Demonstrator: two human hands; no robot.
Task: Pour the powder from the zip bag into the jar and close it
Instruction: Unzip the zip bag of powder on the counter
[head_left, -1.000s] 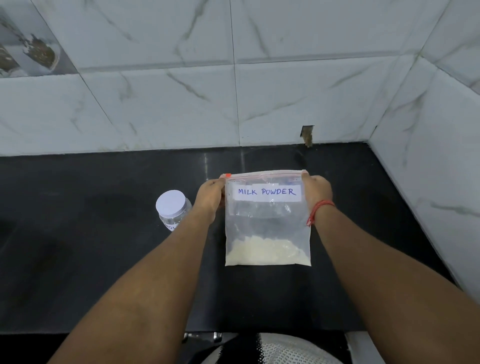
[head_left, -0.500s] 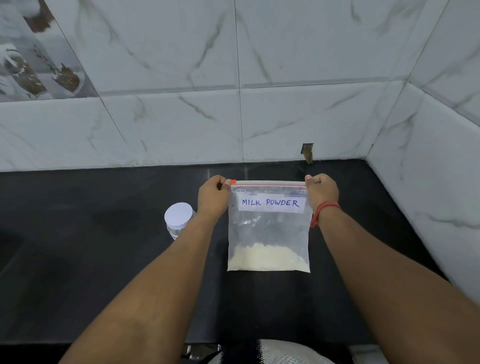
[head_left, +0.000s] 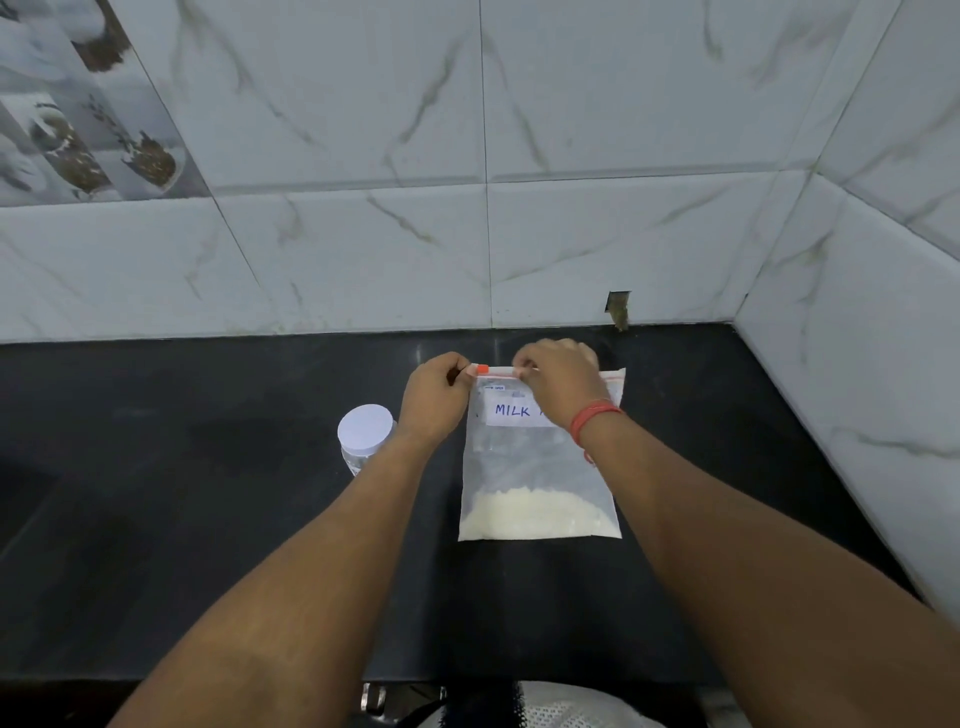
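Head view, only one I have. Zip bag (head_left: 540, 467) lies flat on the black desk (head_left: 208, 519), seal edge toward the tiled wall (head_left: 363, 249), powder (head_left: 537, 514) settled in a pale band along the near bottom edge. White label reads "MILK", the rest hidden under my right wrist.

Left hand (head_left: 434, 397) grip: clenched on the top left corner of the bag, right beside the orange slider tab (head_left: 482, 368). Right hand (head_left: 561, 387) grip: fingertips pinched on the red seal strip a little right of the tab, hand covering the middle of the top edge. Whether the seal has parted at all I cannot tell; the fingers hide it.

Jar (head_left: 363, 436) stands just left of my left wrist, white lid on, apart from the bag.

Judgement on the step: opening the zip. I want the left pinch as a fixed anchor while the right works along the strip, keeping the bag flat so the powder stays low and away from the mouth. Slow pull, no jerk; thin film may tear or puff powder. Jar lid has to come off before any pouring, so I keep my left forearm clear of it.
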